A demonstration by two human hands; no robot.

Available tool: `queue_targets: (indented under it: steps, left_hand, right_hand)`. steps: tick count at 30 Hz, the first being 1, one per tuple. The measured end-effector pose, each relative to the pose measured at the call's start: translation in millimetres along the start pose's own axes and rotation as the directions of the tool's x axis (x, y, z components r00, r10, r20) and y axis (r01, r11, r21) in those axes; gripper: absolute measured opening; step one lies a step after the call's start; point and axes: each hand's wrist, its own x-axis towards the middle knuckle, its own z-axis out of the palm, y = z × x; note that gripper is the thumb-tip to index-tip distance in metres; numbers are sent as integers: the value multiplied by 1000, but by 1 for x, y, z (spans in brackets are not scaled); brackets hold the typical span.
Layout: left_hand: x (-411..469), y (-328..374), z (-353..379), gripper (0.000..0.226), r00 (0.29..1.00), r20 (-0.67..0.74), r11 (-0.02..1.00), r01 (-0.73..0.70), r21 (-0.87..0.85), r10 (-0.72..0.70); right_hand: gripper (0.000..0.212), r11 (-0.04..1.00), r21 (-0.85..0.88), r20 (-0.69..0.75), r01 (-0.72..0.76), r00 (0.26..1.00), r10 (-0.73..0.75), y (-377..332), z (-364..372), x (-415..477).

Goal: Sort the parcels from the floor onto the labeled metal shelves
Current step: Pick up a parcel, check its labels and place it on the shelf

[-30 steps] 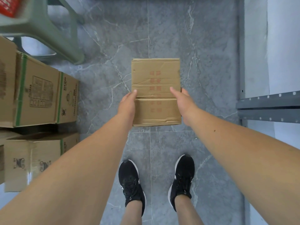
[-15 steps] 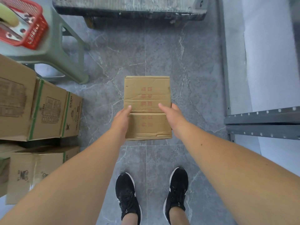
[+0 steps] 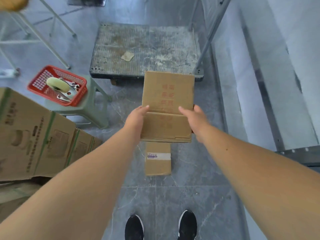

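A grey marbled tile floor (image 3: 190,201) is seen, on which a small cardboard parcel (image 3: 158,159) with a white label is laid flat between the flatbed trolley (image 3: 145,49) and a pair of black shoes (image 3: 161,226). To the left, large printed cartons (image 3: 39,141) are stacked on the floor, just beside a green plastic stool (image 3: 90,110) by which a red basket (image 3: 58,84) is carried. Along the right, the grey metal shelf frame (image 3: 297,153) is stood on the same floor, and thin metal legs (image 3: 52,28) of other furniture are planted at the upper left.
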Motion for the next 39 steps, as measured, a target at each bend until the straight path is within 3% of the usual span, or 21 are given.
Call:
queue_targets:
  steps: [2, 5, 6, 12, 15, 18, 20, 23, 35, 39]
  left_hand:
    - [-25, 31, 5, 91, 999, -12, 999, -35, 15, 36]
    - [-63, 76, 12, 53, 995, -17, 995, -97, 20, 97]
    - [-75, 93, 14, 52, 994, -15, 994, -103, 22, 104]
    - [-119, 191, 21, 107, 970, 43, 971, -241, -12, 241]
    - [-179, 239, 28, 91, 942, 36, 942, -334, -25, 335]
    - [-230, 280, 34, 75, 897, 6, 896, -442, -28, 443]
    - [-254, 303, 37, 71, 876, 18, 876, -481, -24, 482]
    - [-295, 345, 42, 48, 837, 32, 837, -546, -26, 547]
    - [-480, 464, 55, 54, 626, 105, 630, -776, -14, 773]
    - [-546, 485, 56, 37, 543, 89, 545, -838, -6, 835]
  right_hand:
    - [52, 999, 2, -2, 41, 999, -41, -30, -8, -9]
    - [56, 996, 5, -10, 88, 996, -88, -74, -17, -27]
    - [57, 994, 4, -13, 110, 994, -110, -91, -20, -34]
    - [76, 972, 13, -36, 235, 972, -234, -201, -42, -80]
    - [93, 947, 18, -61, 322, 945, -320, -255, -57, -104]
    - [96, 919, 15, -65, 393, 918, -392, -308, -71, -133]
    - [90, 900, 7, -82, 436, 897, -434, -341, -80, -152]
    - [74, 869, -19, -111, 495, 863, -494, -386, -92, -181]
    - [45, 690, -81, -206, 720, 665, -718, -536, -147, -317]
    - [52, 629, -90, -204, 772, 604, -770, -576, -163, -367]
